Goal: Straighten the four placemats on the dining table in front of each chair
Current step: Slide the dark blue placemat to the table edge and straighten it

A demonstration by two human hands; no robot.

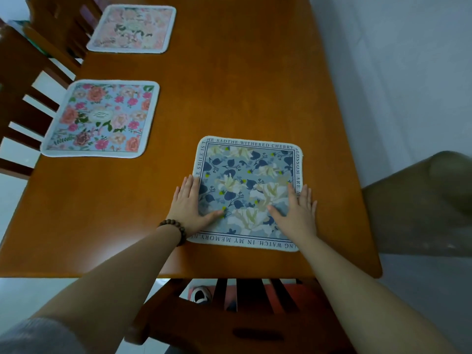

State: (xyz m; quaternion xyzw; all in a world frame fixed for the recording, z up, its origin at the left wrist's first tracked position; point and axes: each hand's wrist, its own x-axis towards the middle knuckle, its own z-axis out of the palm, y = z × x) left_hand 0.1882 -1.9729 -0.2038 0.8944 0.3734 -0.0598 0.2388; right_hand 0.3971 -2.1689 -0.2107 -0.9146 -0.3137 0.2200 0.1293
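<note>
Both hands lie flat, fingers straight, on the blue floral placemat. The left hand presses its left edge, thumb spread across the print, fingers partly over the border onto the wooden dining table. The right hand presses the mat's right side, its outer fingers reaching past the lettered border (a beaded bracelet circles the left wrist). This mat sits near the table's near edge, above a chair back, with bare wood on all sides. Left of it, by the table's left edge, lies a pink-and-blue floral placemat; beyond that one, a paler pink placemat.
</note>
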